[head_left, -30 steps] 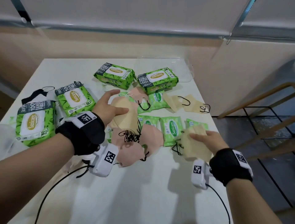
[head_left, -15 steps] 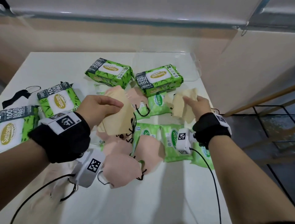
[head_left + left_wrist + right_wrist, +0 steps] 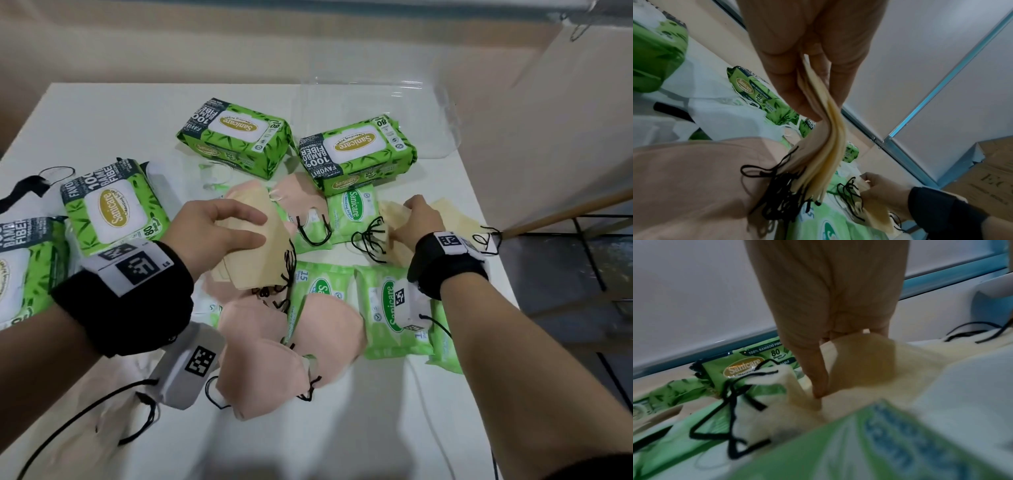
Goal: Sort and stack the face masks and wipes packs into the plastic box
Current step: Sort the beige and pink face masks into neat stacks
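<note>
- Beige face masks: a thin sheaf of flat-folded masks with black ear loops hanging at its lower right edge, raised above the worktop. A second beige bunch lies to the right, loops tangled at its left edge, and another beige mask lies just beyond.
- Pink face masks: several cupped ones overlap near the front of the worktop; one more lies farther back.
- Large green wipes packs: two at the back, two at the left, labels up.
- Small light-green wipes packs: flat, partly under the masks.
- Clear plastic box: at the far right corner.
</note>
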Demonstrator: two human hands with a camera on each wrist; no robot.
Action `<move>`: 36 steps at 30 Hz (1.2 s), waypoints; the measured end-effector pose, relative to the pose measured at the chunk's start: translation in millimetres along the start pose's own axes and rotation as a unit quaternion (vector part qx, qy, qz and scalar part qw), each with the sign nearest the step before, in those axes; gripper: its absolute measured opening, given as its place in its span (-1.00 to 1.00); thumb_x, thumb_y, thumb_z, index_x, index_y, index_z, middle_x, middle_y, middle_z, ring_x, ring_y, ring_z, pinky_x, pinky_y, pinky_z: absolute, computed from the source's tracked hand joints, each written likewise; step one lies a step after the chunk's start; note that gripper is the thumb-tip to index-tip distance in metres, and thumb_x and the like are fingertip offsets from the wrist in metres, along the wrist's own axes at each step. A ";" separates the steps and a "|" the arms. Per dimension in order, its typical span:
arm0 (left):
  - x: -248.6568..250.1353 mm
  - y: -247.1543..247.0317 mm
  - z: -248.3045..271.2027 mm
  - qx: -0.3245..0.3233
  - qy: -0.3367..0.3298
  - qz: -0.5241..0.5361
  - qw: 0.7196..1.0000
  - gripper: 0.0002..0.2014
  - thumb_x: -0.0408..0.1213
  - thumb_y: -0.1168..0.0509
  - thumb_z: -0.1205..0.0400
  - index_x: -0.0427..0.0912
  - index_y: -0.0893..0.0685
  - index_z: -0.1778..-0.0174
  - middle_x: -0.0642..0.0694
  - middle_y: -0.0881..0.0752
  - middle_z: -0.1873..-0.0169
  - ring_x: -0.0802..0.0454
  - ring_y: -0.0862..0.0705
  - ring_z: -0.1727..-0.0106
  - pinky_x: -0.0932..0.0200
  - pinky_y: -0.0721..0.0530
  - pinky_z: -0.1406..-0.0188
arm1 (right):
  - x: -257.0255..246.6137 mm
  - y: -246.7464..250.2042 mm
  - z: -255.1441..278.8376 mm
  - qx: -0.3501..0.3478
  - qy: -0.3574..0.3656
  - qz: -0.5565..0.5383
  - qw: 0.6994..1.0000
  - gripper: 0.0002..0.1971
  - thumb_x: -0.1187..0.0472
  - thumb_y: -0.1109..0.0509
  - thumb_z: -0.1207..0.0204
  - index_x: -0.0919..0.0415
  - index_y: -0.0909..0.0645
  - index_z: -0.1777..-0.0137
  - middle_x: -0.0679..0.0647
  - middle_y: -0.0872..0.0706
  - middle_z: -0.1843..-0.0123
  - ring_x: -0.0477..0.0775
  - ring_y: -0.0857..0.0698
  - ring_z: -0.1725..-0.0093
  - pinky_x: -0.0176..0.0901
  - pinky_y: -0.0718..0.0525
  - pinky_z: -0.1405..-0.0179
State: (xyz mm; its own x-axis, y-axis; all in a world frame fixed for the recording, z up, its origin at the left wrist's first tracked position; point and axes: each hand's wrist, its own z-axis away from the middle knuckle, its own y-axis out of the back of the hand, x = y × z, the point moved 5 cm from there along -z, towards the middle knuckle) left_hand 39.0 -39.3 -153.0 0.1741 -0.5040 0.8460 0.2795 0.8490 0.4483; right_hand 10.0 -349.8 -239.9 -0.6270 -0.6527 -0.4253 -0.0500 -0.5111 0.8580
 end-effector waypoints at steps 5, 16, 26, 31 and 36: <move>9.4 -8.6 7.3 -0.009 -0.069 -0.086 0.994 -0.82 -0.39 -0.39 -0.55 0.02 -0.79 0.20 0.20 -0.58 0.49 0.27 -0.44 0.49 0.25 -0.44 0.28 | 3.6 38.0 0.3 0.111 -0.035 -0.134 0.984 -0.61 0.31 -0.34 -0.54 0.39 -0.49 -0.35 0.36 -0.62 -0.31 0.34 -0.58 -0.30 -0.03 -0.50 -0.11; 2.3 -70.5 17.9 -0.186 -0.228 -0.354 0.888 -0.55 -0.09 -0.49 -0.45 -0.15 -0.69 -0.23 -0.06 -0.46 -0.32 -0.07 -0.48 -0.32 0.18 -0.43 -0.27 | 63.6 28.6 11.0 -0.001 -0.128 0.022 0.992 -0.69 0.16 -0.44 -0.49 0.36 -0.65 -0.14 0.35 -0.70 -0.14 0.33 -0.65 -0.11 0.02 -0.57 -0.08; -23.5 -132.2 39.6 -0.236 -0.222 -0.549 0.770 -0.43 0.11 -0.28 -0.58 -0.11 -0.45 -0.44 -0.04 -0.28 -0.42 -0.05 -0.27 -0.44 -0.06 -0.31 -0.39 | 50.5 28.2 21.1 0.056 -0.128 -0.076 0.987 -0.66 0.35 -0.47 -0.45 0.38 -0.53 -0.20 0.34 -0.65 -0.21 0.31 -0.63 -0.20 -0.14 -0.43 0.12; -19.2 -119.4 46.9 -0.230 -0.187 -0.479 0.826 -0.69 -0.06 -0.22 -0.64 -0.16 -0.64 -0.18 -0.08 -0.44 -0.18 -0.10 -0.48 -0.26 0.02 -0.42 -0.23 | 31.9 34.7 45.6 0.087 -0.135 -0.388 0.908 -0.52 0.32 -0.58 -0.35 0.44 -0.58 -0.25 0.28 -0.71 -0.09 0.27 -0.71 -0.10 0.03 -0.67 -0.04; 10.8 -55.7 54.1 -0.132 -0.141 -0.234 0.953 -0.79 -0.03 -0.47 -0.42 -0.02 -0.61 0.37 -0.12 -0.60 0.10 -0.04 -0.61 0.07 0.18 -0.48 0.14 | 13.3 46.2 90.2 0.086 -0.107 -0.534 0.834 -0.91 0.36 -0.41 -0.49 0.19 -0.57 0.11 0.11 -0.68 0.12 0.15 -0.66 0.15 -0.12 -0.59 0.31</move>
State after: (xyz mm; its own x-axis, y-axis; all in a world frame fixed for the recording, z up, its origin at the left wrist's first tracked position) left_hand -25.7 -83.5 -153.2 -0.2776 -0.7231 0.6325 0.4984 0.4545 0.7383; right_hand -70.8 -331.6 -179.9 -0.2778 0.2478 -0.9281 -0.7684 -0.6372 0.0598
